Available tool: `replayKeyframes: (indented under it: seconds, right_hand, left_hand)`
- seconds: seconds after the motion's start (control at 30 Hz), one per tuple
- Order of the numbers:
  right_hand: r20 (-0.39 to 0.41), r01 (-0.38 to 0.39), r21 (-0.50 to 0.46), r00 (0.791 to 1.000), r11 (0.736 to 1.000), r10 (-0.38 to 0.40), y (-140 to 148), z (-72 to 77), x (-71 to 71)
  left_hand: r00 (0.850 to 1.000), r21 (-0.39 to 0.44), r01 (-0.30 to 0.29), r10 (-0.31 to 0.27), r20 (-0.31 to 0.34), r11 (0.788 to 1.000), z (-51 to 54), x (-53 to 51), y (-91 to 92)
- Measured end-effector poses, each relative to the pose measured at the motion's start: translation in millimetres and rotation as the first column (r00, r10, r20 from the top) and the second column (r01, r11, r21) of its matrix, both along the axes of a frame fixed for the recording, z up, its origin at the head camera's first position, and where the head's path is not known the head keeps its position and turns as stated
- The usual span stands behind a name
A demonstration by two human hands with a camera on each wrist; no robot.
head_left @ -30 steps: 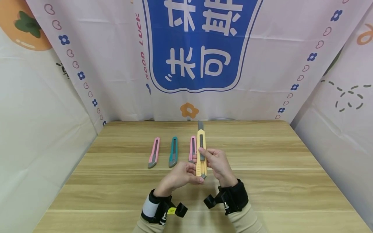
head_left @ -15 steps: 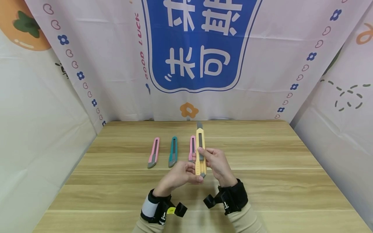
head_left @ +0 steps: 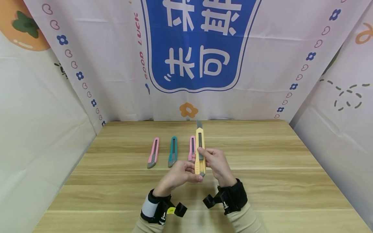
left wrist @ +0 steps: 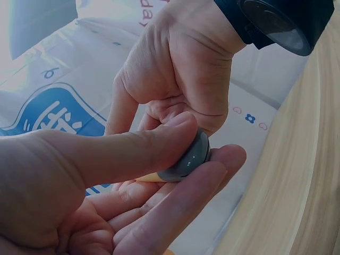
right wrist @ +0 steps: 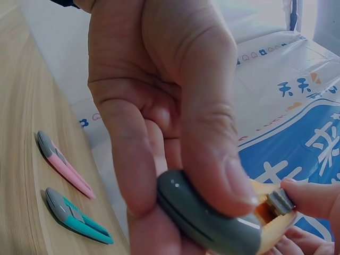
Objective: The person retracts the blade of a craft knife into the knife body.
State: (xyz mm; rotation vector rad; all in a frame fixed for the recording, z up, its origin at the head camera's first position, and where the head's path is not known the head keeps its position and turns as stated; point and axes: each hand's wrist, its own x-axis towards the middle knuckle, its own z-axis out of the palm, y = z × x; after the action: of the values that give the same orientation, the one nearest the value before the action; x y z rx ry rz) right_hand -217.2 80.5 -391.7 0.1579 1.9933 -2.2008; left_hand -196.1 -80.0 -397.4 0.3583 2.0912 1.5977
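Observation:
A yellow utility knife [head_left: 199, 142] stands nearly upright in both hands, its grey blade [head_left: 199, 124] out at the top. My left hand [head_left: 181, 174] pinches the lower end, thumb on the grey end cap [left wrist: 197, 156]. My right hand [head_left: 218, 164] grips the knife's middle, with the thumb on the grey slider; this thumb [right wrist: 313, 196] also shows in the right wrist view. Behind the yellow knife lies a pink utility knife [head_left: 192, 144], partly hidden by it and by fingers. To the left lie a teal utility knife [head_left: 173, 152] and another pink utility knife [head_left: 153, 152].
A wooden table [head_left: 262, 181] spreads beneath the hands. Printed white cloth [head_left: 125, 97] hangs behind the table, with more cloth along both sides. Each wrist wears a black strap with a small camera, the left one [head_left: 180, 209] and the right one [head_left: 209, 201] close to each other.
The yellow utility knife and both hands have shifted very slightly up and left in the head view. Both grips look the same. The knives on the table have not moved.

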Motion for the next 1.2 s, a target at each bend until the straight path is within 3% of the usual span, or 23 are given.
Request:
replayKeyframes:
  seconds: [0.57,0.9,1.2]
  right_hand:
    - [-0.021,-0.012,-0.011,1.000,1.000,0.012,0.9,0.3,1.5]
    - [0.010,-0.020,-0.003,1.000,1.000,0.020,1.7,1.6,0.4]
    - [0.014,0.044,-0.015,0.999,0.999,-0.044,4.3,2.2,-2.2]
  left_hand:
    - [1.000,-0.003,-0.007,0.007,0.007,1.000,-0.8,0.2,-0.5]
    - [1.000,0.031,-0.003,0.003,0.015,1.000,0.1,0.2,-1.1]
    - [0.998,0.005,-0.065,0.065,0.000,0.998,-3.3,-1.7,4.5]
